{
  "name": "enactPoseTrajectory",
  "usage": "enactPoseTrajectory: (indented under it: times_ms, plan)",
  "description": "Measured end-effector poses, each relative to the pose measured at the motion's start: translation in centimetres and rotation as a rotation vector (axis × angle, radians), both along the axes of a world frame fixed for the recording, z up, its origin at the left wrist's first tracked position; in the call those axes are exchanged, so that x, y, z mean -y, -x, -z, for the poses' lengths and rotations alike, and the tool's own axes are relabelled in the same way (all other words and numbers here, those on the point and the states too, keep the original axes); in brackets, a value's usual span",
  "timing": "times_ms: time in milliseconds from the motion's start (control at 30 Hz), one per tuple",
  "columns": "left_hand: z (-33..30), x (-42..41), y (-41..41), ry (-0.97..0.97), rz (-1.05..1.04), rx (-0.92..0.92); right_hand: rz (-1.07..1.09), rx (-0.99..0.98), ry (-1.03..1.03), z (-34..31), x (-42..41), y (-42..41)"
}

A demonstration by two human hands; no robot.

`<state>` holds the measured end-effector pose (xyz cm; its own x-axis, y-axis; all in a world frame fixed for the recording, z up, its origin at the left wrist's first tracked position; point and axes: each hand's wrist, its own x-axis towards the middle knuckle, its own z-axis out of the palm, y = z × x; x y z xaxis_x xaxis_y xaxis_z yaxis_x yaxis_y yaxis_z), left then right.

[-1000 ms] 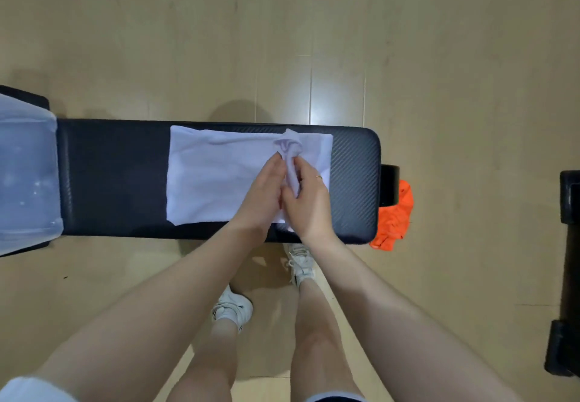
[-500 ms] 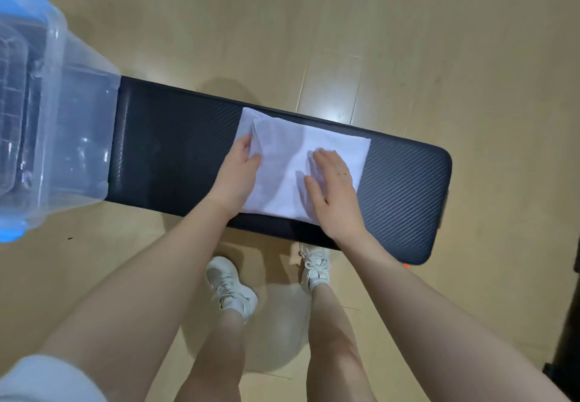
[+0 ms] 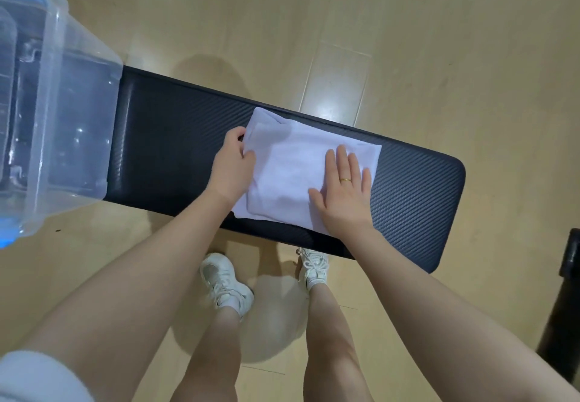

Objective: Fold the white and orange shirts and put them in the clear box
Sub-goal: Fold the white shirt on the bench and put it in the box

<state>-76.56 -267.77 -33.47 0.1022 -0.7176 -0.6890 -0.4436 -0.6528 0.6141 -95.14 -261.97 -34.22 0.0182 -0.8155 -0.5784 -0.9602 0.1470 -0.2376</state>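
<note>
Both hands (image 3: 230,167) (image 3: 343,196) on white shirt (image 3: 288,169), bench (image 3: 175,137) mid-span.

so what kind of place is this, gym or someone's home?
Likely a home workout corner, not certain. The white shirt is being folded on a black padded bench that looks like a weight bench, on light wood-look flooring, with a clear box at one end. No other gym gear is identifiable.

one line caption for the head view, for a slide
Left hand grips the folded white shirt edge, right hand lies flat on it, on a black bench beside the clear box.
</note>
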Motion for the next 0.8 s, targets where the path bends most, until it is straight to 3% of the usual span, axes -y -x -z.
enactPoseTrajectory:
  times_ms: [167, 267, 500, 600, 733, 800]
  plan:
    - [-1.4, -4.4, 1.6, 0.168, -0.033, 0.269, 0.002, 0.043, 0.044, -0.7, 0.7, -1.1]
    - [-1.2, -7.0, 1.4, 0.081, 0.007, 0.413, -0.047, 0.129, 0.055, -0.9, 1.6, -2.3]
    - [-1.5, -8.3, 1.8, -0.020, -0.183, 0.336, -0.006, 0.127, 0.016, 0.4, 2.0, -3.1]
    - [-2.5, -8.4, 1.4, -0.035, -0.412, 0.136, -0.002, 0.141, 0.022, 0.6, 1.9, -2.8]
    - [-3.5, -7.9, 0.2, -0.145, -0.680, -0.496, 0.001, 0.145, 0.044, 0.6, 1.8, -2.7]
    - [-3.5, -7.8, -0.5, -0.169, -0.686, -0.686, 0.012, 0.152, 0.050, 0.5, 1.8, -2.8]
